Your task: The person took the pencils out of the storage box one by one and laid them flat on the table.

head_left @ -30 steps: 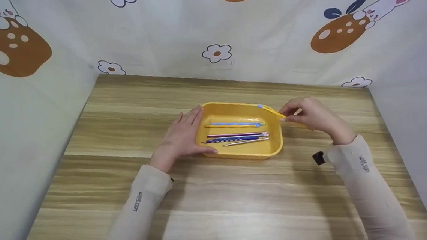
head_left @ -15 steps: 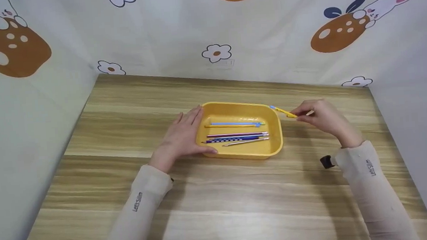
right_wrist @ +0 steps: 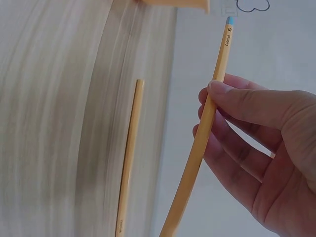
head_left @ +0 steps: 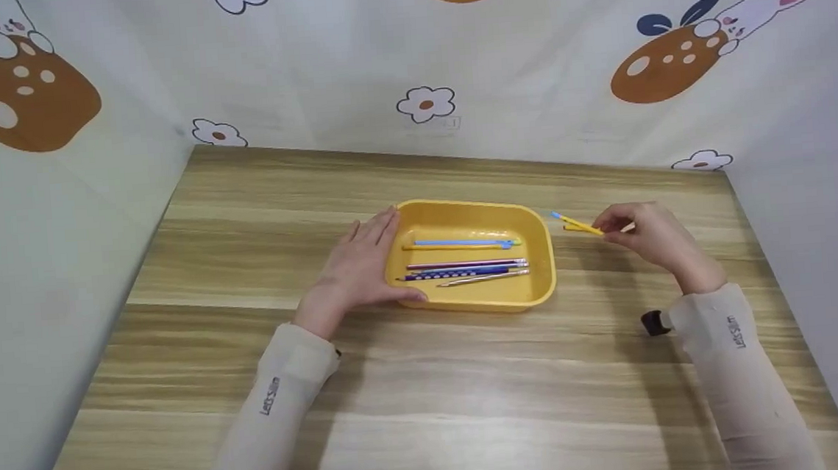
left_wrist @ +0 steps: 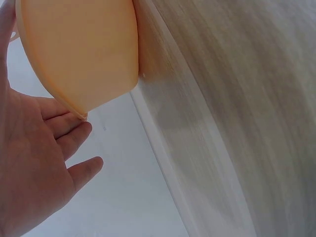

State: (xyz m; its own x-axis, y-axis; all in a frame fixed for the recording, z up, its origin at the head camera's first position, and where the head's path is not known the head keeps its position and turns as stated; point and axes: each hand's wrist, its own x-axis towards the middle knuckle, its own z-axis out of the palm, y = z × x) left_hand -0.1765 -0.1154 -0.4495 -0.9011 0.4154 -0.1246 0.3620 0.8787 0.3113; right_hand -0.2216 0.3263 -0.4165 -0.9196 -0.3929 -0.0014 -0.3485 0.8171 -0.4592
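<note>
My right hand (head_left: 657, 242) pinches a yellow pencil (right_wrist: 193, 157) with a light blue end, between thumb and fingers, right of the yellow plastic tray (head_left: 545, 270). Below it in the right wrist view, a second yellow pencil (right_wrist: 129, 153) lies on the table. My left hand (head_left: 354, 273) rests against the tray's left end, fingers extended along the outside and thumb at the front rim. In the left wrist view its fingertips touch the rim. Inside the tray lie a light blue pencil (head_left: 456, 242) and a yellow one, with several darker pencils (head_left: 465, 264) nearer me.
The wood-grain table (head_left: 430, 389) extends all round the tray. Patterned cloth (head_left: 334, 71) with flowers and rabbits closes in the back and both sides. A small black device (head_left: 655, 323) sits at my right sleeve's cuff.
My right hand has moved right and slightly toward me with the pencil, whose blue end has left the tray's rim area. The left hand and tray stay put.
</note>
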